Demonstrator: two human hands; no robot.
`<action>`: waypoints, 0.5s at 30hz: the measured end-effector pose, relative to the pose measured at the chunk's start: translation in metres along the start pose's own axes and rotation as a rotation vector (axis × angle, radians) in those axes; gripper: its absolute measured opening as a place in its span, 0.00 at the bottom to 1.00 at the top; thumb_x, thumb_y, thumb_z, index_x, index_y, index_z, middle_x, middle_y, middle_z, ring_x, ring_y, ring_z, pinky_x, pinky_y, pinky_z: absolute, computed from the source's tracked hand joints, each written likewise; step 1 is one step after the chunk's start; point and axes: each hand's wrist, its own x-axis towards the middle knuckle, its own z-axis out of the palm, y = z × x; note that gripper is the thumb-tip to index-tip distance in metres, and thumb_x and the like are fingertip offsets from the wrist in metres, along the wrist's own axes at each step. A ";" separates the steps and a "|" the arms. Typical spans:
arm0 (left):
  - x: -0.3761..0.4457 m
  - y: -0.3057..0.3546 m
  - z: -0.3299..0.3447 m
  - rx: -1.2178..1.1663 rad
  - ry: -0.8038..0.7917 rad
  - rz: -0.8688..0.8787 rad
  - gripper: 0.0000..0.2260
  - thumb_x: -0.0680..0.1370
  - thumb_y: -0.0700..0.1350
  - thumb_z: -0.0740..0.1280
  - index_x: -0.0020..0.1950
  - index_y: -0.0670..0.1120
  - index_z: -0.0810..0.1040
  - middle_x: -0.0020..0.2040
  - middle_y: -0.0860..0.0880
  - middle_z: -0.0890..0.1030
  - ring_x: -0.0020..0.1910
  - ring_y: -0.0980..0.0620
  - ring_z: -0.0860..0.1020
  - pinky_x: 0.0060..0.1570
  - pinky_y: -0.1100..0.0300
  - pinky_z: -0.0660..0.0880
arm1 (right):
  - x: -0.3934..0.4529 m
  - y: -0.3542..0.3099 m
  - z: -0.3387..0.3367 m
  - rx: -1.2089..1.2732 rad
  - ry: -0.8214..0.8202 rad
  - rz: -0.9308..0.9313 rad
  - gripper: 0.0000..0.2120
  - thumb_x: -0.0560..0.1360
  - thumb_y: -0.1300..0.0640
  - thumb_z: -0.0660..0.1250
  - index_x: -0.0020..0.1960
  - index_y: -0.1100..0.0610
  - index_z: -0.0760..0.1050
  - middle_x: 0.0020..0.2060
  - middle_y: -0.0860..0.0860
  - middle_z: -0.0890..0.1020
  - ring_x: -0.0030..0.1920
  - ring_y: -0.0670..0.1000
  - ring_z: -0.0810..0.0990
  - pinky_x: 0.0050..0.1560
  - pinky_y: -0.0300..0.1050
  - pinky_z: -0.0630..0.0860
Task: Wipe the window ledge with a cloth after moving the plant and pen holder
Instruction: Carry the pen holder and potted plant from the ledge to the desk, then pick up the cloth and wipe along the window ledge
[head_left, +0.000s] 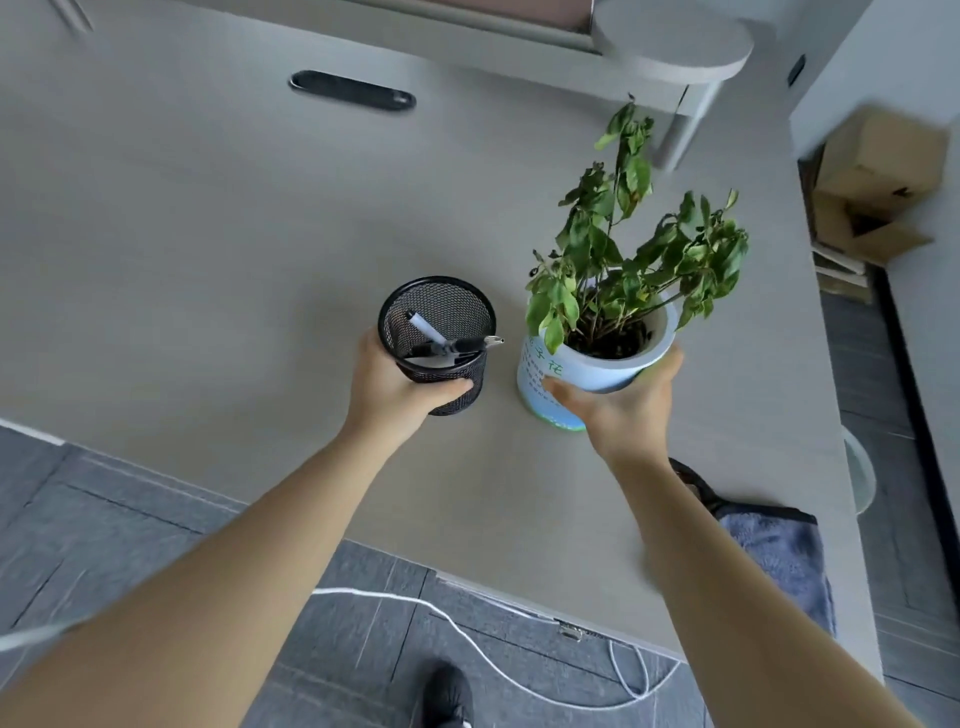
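Note:
A black mesh pen holder (441, 317) with pens in it stands on the grey desk (208, 234), and my left hand (400, 384) is wrapped around its near side. To its right is a plant (628, 244) with drooping green leaves in a pale blue and white pot (550, 374). My right hand (623, 400) grips that pot from the near right side. A blue-grey cloth (784, 551) lies at the desk's right edge, partly behind my right forearm. The window ledge is not clearly in view.
A black cable slot (353, 89) is set into the desk at the back. A grey round stand (675, 41) rises at the back right. Cardboard boxes (872, 176) sit on the floor to the right. A white cable (467, 639) and my shoe (447, 691) are below.

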 end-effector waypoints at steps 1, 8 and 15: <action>0.001 -0.002 0.001 -0.001 0.015 -0.001 0.20 0.55 0.44 0.73 0.43 0.36 0.78 0.44 0.34 0.83 0.43 0.42 0.82 0.49 0.43 0.78 | 0.001 0.001 0.001 -0.001 -0.002 0.001 0.43 0.59 0.64 0.78 0.66 0.59 0.56 0.56 0.47 0.69 0.56 0.45 0.70 0.51 0.30 0.67; -0.008 -0.009 0.002 -0.063 -0.031 -0.058 0.32 0.56 0.44 0.77 0.57 0.38 0.74 0.54 0.39 0.82 0.55 0.43 0.81 0.60 0.42 0.75 | -0.003 0.002 -0.002 -0.014 -0.053 -0.047 0.48 0.58 0.62 0.79 0.70 0.58 0.55 0.67 0.54 0.68 0.68 0.51 0.67 0.69 0.46 0.66; -0.063 0.024 0.033 0.152 0.279 -0.259 0.20 0.70 0.38 0.70 0.58 0.32 0.71 0.50 0.39 0.76 0.52 0.42 0.75 0.48 0.60 0.66 | -0.034 0.010 -0.069 -0.268 -0.019 -0.060 0.20 0.73 0.60 0.66 0.63 0.60 0.70 0.63 0.55 0.74 0.65 0.53 0.70 0.57 0.34 0.62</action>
